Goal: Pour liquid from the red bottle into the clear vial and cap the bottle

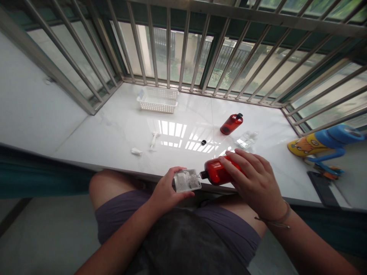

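Note:
My left hand (169, 189) grips a small clear plastic container (183, 182) by its sides, close to the sill's front edge. In my right hand (255, 179) is a reddish-brown bottle (219, 170), tipped nearly level with its uncapped black neck over the container's right side. Something clear or whitish shows in the container under the neck; whether liquid is flowing I cannot tell for sure. A small black cap (203, 142) lies on the white surface beyond the bottle. Farther back, a second reddish-brown bottle (231, 124) with a black cap lies on the surface.
A white perforated basket (158, 101) stands by the barred window. A white T-shaped piece (155, 140) and a small white item (137, 151) lie at left. Clear plastic pieces (248, 139), a yellow-and-blue water bottle (323, 140) and a dark phone-like slab (322, 187) are at right.

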Tool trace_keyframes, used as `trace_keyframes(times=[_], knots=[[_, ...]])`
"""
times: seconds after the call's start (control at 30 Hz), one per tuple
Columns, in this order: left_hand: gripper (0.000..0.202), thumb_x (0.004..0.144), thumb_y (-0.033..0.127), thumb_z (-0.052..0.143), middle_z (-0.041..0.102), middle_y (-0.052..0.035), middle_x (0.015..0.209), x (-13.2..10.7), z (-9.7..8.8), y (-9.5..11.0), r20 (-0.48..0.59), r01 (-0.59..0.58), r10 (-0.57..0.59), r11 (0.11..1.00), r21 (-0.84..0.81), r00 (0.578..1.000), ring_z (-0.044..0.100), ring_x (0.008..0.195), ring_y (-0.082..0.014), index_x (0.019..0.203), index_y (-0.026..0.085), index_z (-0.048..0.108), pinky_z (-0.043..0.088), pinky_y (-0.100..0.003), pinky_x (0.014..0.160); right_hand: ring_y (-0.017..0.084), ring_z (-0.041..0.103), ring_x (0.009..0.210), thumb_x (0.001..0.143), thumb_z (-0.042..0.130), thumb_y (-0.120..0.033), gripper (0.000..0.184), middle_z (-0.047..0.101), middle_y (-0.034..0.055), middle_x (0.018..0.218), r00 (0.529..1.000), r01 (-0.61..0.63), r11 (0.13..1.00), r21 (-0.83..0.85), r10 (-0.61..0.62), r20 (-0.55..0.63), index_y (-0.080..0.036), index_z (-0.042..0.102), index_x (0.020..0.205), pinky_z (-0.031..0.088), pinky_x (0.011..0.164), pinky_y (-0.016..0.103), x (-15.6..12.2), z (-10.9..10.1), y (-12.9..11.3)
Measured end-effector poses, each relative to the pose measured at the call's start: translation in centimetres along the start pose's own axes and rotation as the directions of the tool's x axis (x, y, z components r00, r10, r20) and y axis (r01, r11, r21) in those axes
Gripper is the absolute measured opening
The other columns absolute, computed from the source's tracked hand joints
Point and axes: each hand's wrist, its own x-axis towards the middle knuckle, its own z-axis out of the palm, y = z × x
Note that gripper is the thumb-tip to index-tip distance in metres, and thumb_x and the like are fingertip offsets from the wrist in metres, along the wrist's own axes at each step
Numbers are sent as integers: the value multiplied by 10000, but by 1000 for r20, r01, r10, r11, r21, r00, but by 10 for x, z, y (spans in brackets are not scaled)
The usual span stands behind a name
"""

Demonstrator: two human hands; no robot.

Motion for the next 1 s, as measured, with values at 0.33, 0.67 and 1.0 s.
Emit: trace_keyframes(times=[0.33,0.67,1.0], knots=[[813,676,366,1044,751,-89,1398,0,1,-4,9,-5,5,1000,-22,1000,713,1310,-345,1362,280,615,547,-492,1149,359,624,1424,1003,668,-51,617,705,122,1503,1000,15,1000,12,-15,-3,-263,575,1575,432,1188,540,-2,0,-1],[829,679,406,1046,740,-96,1406,1,3,-11,20,-15,16,999,-52,1000,700,1323,-342,1368,289,600,523,-495,1173,381,636,1402,992,670,-25,565,713,135,1493,999,33,999,5,-32,-8,-219,619,1520,459,1159,556,-1,-1,-1],[832,684,437,1047,727,-108,1435,0,3,-17,43,-54,58,996,-77,997,684,1353,-348,1373,288,605,504,-507,1197,364,632,1412,1003,659,-40,568,709,124,1500,1000,28,1000,-2,-28,-2,-244,605,1531,456,1171,546,-1,-2,0]])
